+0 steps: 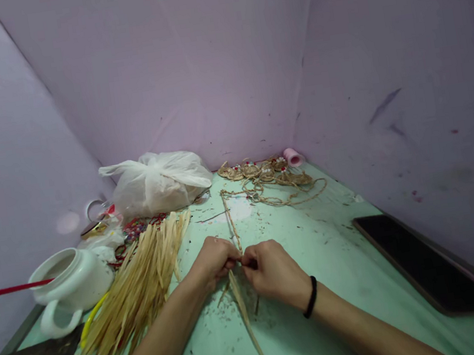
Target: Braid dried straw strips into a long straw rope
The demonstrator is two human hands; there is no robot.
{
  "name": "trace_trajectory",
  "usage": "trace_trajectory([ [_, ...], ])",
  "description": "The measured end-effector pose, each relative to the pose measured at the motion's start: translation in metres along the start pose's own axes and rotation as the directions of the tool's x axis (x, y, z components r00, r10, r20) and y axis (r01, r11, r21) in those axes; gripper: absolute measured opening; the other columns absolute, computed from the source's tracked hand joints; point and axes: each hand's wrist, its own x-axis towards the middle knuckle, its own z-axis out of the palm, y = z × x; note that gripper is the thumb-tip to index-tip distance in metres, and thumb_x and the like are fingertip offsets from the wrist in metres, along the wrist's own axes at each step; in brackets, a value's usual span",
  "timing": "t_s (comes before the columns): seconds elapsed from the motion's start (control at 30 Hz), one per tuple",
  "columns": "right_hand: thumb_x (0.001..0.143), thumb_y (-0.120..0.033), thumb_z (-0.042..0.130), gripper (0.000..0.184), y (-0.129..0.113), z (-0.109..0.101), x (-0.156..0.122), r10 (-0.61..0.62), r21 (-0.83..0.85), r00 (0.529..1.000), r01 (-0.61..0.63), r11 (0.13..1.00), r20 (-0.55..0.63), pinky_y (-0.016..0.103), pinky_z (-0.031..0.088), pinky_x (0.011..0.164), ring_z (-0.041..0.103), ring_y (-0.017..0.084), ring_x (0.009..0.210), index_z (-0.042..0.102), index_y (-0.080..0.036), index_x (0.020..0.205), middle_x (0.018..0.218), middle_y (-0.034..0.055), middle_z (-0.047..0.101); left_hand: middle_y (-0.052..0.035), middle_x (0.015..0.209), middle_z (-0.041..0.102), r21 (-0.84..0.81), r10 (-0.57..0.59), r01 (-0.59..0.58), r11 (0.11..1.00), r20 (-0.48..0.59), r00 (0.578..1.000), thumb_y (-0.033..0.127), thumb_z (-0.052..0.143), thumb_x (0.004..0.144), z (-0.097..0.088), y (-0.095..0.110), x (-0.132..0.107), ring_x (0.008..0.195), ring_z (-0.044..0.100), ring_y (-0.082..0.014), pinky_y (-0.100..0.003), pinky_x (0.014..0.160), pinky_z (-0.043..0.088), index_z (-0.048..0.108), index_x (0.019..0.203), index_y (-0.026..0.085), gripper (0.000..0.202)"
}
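Note:
My left hand [219, 258] and my right hand [273, 270] meet at the middle of the table, fingertips pinched close together. Between them they grip the near end of a thin twisted straw cord [232, 223], which runs away from me toward the back. From under the fingers a loose flat straw strip [245, 315] hangs toward me on the green surface. Left of my left forearm lies a thick bundle of dry straw strips [141, 292]. The exact grip point is partly hidden by my fingers.
At the back are a white plastic bag [160, 183], coiled cord with beaded woven pieces [272, 172] and a pink spool [293, 157]. A white pot [74, 282] with a red stick [8, 290] stands left. A dark flat slab [423, 262] lies right. Walls enclose the table.

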Motion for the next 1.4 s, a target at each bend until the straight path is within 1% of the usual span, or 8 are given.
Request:
trace_trajectory([
  [0.23,0.063,-0.022,0.056,0.012,0.010,-0.006,0.009,0.054,0.315,0.997,-0.067,0.947,0.052,0.021,0.028,0.045,0.045,0.010,0.047,0.060,-0.016,0.054,0.050,0.0009,0.056,0.0049,0.038,0.038,-0.035,0.111,-0.110,0.993,0.053,0.992,0.017,0.052,0.048,-0.008,-0.015,0.000,0.036,0.025,-0.0030,-0.018,0.038,0.014,0.051,0.048,0.012,0.005],
  [0.37,0.065,-0.022,0.054,0.009,0.018,-0.005,0.021,0.338,0.694,0.937,-0.300,0.655,0.087,0.021,0.039,0.051,0.051,0.011,0.052,0.055,-0.014,0.061,0.058,0.0030,0.059,0.0052,0.039,0.038,-0.065,0.141,-0.135,0.989,0.111,0.984,0.022,0.054,0.048,-0.008,-0.018,0.000,0.037,0.027,-0.0037,-0.019,0.039,0.016,0.051,0.049,0.013,0.010],
  [0.5,0.065,-0.017,0.051,0.005,0.011,0.003,0.020,0.288,0.788,0.875,-0.478,0.388,0.389,0.020,0.040,0.046,0.050,0.009,0.045,0.052,-0.014,0.061,0.051,0.0008,0.055,0.0042,0.041,0.042,-0.092,0.154,-0.141,0.986,0.148,0.977,0.024,0.055,0.048,-0.008,-0.020,0.002,0.039,0.030,-0.0043,-0.019,0.041,0.019,0.051,0.051,0.013,0.012],
  [0.7,0.067,-0.019,0.048,0.018,0.015,0.014,0.017,0.323,0.625,0.893,-0.450,0.638,0.312,0.017,0.016,0.032,0.025,0.003,0.031,0.049,-0.013,0.050,0.036,-0.0053,0.037,0.0047,0.040,0.040,-0.017,0.169,-0.169,0.986,0.161,0.972,0.023,0.052,0.050,-0.008,-0.022,0.004,0.039,0.026,-0.0043,-0.020,0.040,0.016,0.054,0.052,0.012,0.011],
  [0.9,0.064,-0.022,0.051,0.015,0.031,0.028,0.021,0.314,0.469,0.943,-0.326,0.821,0.108,0.018,0.022,0.038,0.033,0.005,0.039,0.051,-0.014,0.052,0.042,-0.0031,0.043,0.0036,0.037,0.038,0.219,0.129,-0.133,0.967,0.032,0.991,0.015,0.048,0.052,-0.010,-0.015,-0.002,0.037,0.028,-0.0060,-0.021,0.041,0.019,0.052,0.046,0.014,0.007],
  [1.03,0.062,-0.021,0.052,0.011,0.027,0.032,0.021,0.333,0.497,0.937,-0.338,0.799,0.101,0.019,0.024,0.039,0.035,0.006,0.040,0.051,-0.014,0.053,0.043,-0.0027,0.045,0.0005,0.039,0.040,0.559,0.234,-0.134,0.818,-0.110,0.966,0.018,0.052,0.057,-0.009,-0.011,-0.015,0.042,0.036,-0.0098,-0.022,0.046,0.023,0.051,0.042,0.015,0.015],
  [1.17,0.059,-0.018,0.052,0.009,0.021,0.032,0.021,0.350,0.589,0.927,-0.358,0.724,0.134,0.019,0.025,0.041,0.035,0.006,0.041,0.050,-0.014,0.052,0.043,-0.0030,0.046,-0.0036,0.047,0.045,0.683,0.384,-0.152,0.714,-0.200,0.901,0.022,0.054,0.062,0.004,-0.011,-0.034,0.055,0.048,-0.0168,-0.026,0.055,0.030,0.055,0.051,0.016,0.012],
  [1.4,0.055,-0.019,0.054,0.008,0.015,0.027,0.017,0.396,0.764,0.890,-0.413,0.495,0.226,0.020,0.028,0.043,0.038,0.006,0.042,0.049,-0.014,0.052,0.044,-0.0034,0.047,-0.0141,0.076,0.061,0.924,0.327,-0.117,0.365,-0.010,0.945,0.009,0.039,0.070,0.044,-0.012,-0.060,0.073,0.058,-0.0220,-0.030,0.065,0.039,0.061,0.088,0.010,0.028],
])
